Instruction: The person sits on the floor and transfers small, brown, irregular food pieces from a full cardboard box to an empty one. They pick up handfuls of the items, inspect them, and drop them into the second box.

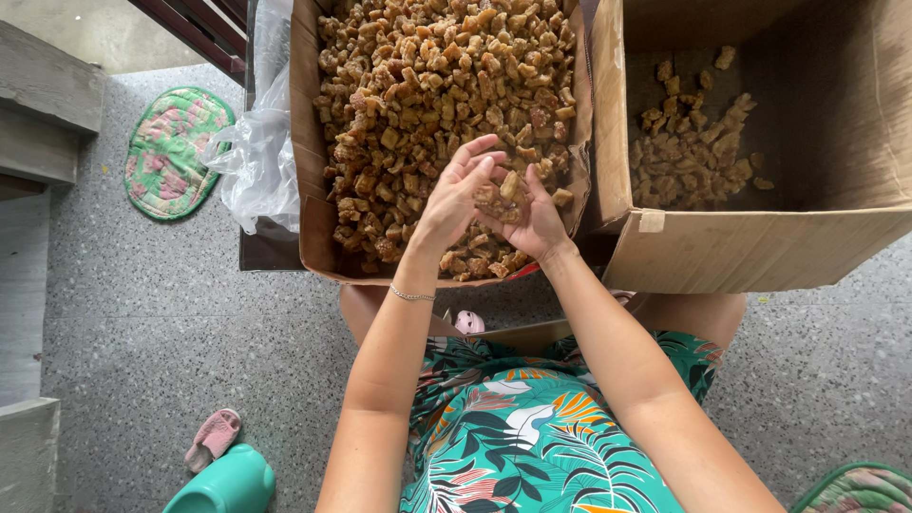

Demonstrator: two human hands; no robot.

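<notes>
A cardboard box (306,180) in front of me is heaped with brown, crusty dried chunks (427,66). Over its near side my left hand (454,195) and my right hand (534,220) meet, cupped together. Between them they hold a few of the brown chunks (501,190). A thin bracelet sits on my left wrist. To the right stands a second, larger cardboard box (741,252) with a small pile of the same chunks (689,152) on its bottom.
A clear plastic bag (255,152) hangs beside the full box. A green quilted mat (171,152) lies on the speckled floor at left. A pink slipper (211,439) and a teal plastic container (228,484) are near my left side.
</notes>
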